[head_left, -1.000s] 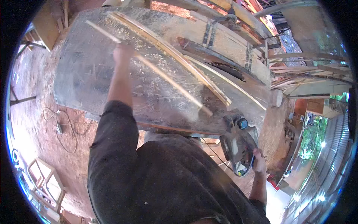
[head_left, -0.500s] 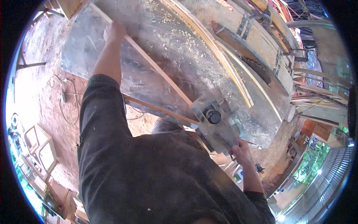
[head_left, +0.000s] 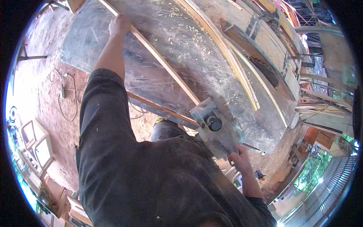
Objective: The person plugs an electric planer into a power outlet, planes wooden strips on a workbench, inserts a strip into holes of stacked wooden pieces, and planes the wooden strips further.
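My left hand (head_left: 119, 25) is closed around a long thin wooden strip (head_left: 164, 64) near its far end. The strip runs diagonally across the worktable (head_left: 159, 30), and its near end disappears under an electric hand planer (head_left: 216, 132). A dark round knob shows on the planer's top. At the rear of the planer, my right hand (head_left: 241, 160) is closed on the handle. The planer's body hides its underside and the strip beneath it.
Long pale strips (head_left: 227, 56) lie along the right of the table beside a toothed saw blade (head_left: 266, 70). Wood shavings are scattered over the surface. A cord (head_left: 62, 92) lies on the floor at left, near wooden frames (head_left: 36, 140).
The planer and my right hand have shifted slightly left and toward my body. My left hand still grips the strip and appears slightly higher in view.
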A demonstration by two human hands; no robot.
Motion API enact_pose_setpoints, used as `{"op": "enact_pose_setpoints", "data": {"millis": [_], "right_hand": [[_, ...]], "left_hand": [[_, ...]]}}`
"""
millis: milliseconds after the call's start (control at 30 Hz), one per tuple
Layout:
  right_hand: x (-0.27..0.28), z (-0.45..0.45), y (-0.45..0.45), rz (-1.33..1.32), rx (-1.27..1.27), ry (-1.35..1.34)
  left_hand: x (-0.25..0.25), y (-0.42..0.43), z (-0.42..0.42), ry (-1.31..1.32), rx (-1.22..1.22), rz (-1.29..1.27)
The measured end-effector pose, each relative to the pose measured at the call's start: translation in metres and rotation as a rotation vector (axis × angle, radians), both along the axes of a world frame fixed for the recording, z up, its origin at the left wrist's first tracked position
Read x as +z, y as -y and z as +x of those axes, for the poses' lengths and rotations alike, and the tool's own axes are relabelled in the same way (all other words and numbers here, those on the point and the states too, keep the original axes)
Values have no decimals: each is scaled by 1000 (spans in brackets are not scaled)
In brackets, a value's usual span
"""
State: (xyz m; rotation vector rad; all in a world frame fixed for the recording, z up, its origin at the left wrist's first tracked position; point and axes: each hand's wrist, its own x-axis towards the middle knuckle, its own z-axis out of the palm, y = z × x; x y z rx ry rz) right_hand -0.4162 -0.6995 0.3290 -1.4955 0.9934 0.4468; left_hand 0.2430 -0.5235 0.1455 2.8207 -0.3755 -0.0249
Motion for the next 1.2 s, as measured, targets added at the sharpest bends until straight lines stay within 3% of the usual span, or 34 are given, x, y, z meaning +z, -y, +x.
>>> {"op": "enact_pose_setpoints", "data": {"millis": [200, 267, 433, 500, 633, 833, 900, 1000, 1200], "right_hand": [[9, 19, -2, -40, -3, 32], [12, 21, 1, -23, 36, -88], [5, 19, 8, -26, 44, -71], [9, 22, 7, -34, 45, -67], [9, 27, 10, -44, 23, -93], [9, 31, 10, -63, 68, -121], [11, 32, 10, -28, 76, -154], [13, 38, 5, -91, 94, -182], [-1, 38, 2, -11, 14, -67]], "left_hand": [[11, -1, -6, -45, -69, 45], [8, 0, -5, -65, -11, 8], [14, 2, -8, -58, 27, -17], [22, 2, -10, -76, -91, 97], [-7, -8, 6, 52, -209, 177], [-5, -7, 0, 84, -195, 148], [-13, -5, 4, 30, -85, 52], [25, -1, -22, -59, -1, -36], [2, -8, -12, -23, -38, -164]]}}
